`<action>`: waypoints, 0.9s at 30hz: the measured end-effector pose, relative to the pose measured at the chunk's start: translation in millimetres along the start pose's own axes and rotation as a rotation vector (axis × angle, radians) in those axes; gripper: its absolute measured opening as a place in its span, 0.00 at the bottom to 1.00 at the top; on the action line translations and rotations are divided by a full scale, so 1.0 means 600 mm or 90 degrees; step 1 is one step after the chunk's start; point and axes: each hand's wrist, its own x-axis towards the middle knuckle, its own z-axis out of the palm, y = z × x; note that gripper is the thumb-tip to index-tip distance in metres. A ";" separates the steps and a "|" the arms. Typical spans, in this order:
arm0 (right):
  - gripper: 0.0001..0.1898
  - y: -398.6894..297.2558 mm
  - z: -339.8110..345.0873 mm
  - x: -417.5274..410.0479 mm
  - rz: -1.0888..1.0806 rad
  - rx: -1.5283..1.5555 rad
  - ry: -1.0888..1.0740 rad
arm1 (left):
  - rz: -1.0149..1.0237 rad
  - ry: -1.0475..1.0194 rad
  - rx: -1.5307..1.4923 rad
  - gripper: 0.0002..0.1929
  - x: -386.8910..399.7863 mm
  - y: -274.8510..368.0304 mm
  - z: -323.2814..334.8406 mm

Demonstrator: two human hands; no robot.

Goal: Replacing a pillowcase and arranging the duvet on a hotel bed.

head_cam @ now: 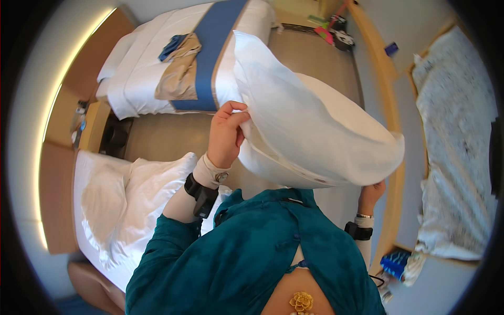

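A white cloth, apparently a pillowcase (299, 118), billows in front of my body above the floor. My left hand (227, 132) pinches its left edge between thumb and fingers. At its lower right corner, my right hand (372, 197) grips the fabric from below; most of those fingers are hidden behind the cloth. One corner points up towards the far bed, and a long folded edge runs along the near side. Whether anything is inside the cloth I cannot tell.
On the left, white pillows (138, 201) lie on the near bed. The far bed (145, 75) has a blue runner (212, 47) and tan clothing (179, 75) on it. A nightstand (94, 122) stands between them. A wooden ledge (388, 157) runs along the right, and cleaning tools (327, 33) stand at the far end.
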 end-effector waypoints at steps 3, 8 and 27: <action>0.11 0.012 0.098 0.066 -0.025 0.021 -0.132 | 0.011 0.112 -0.024 0.05 0.042 -0.010 -0.049; 0.08 0.081 0.229 0.166 0.238 0.126 -0.440 | 0.021 0.252 -0.021 0.05 0.075 0.007 -0.072; 0.35 -0.347 0.894 0.228 -0.575 0.321 -0.862 | 0.202 0.548 0.032 0.03 0.064 0.077 -0.188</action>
